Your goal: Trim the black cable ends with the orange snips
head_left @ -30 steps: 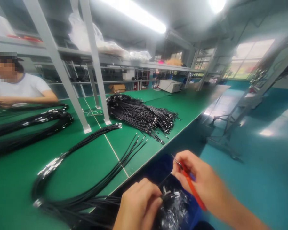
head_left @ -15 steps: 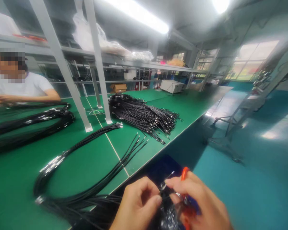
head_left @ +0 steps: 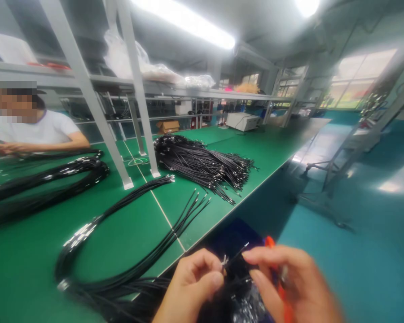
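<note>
My left hand [head_left: 197, 280] is closed in a pinch near the table's front edge, gripping the end of a thin black cable [head_left: 236, 255]. Its silvery tip points up and to the right, and white strands or bits show at the fingertips. Just to the right, my right hand [head_left: 298, 276] is curled around orange-handled scissors [head_left: 270, 242]; their blades are mostly hidden. Its thumb and forefinger are apart, close to the cable tip. A loose bundle of black cables [head_left: 121, 273] curves across the green table [head_left: 121, 237] towards my left hand.
Below my hands is a dark blue container [head_left: 237, 231] with shiny clear scraps [head_left: 247, 307]. A big heap of black cables [head_left: 205, 161] lies farther back. Metal posts [head_left: 138, 89] hold a shelf. At left, a person [head_left: 43, 128] sits by more cables [head_left: 47, 179]. A wheeled rack [head_left: 333, 179] stands right.
My right hand has moved right, away from my left, and its thumb and forefinger have spread apart. The left hand stays in its pinch. The whole view has shifted slightly.
</note>
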`<state>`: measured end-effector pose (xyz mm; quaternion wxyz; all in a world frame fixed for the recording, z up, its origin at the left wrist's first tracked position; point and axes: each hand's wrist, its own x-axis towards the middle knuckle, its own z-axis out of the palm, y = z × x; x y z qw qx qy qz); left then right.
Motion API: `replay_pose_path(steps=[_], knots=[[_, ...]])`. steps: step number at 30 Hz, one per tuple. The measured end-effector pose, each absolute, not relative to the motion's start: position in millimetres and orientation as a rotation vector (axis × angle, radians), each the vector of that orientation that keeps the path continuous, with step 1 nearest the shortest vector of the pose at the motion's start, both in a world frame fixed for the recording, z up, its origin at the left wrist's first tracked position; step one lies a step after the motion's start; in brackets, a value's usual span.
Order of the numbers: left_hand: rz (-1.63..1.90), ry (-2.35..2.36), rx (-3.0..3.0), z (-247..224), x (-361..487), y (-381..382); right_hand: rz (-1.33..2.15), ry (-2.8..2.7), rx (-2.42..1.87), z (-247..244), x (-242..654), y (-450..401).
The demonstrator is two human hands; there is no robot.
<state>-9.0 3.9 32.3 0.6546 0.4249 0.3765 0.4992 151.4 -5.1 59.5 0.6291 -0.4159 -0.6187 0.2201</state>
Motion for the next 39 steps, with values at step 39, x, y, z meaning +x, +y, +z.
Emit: replay_pose_path(steps=[39], knots=[[1.482,1.435,1.385,65,-2,0,1.372,-0.757,-1.03,48,104,1]])
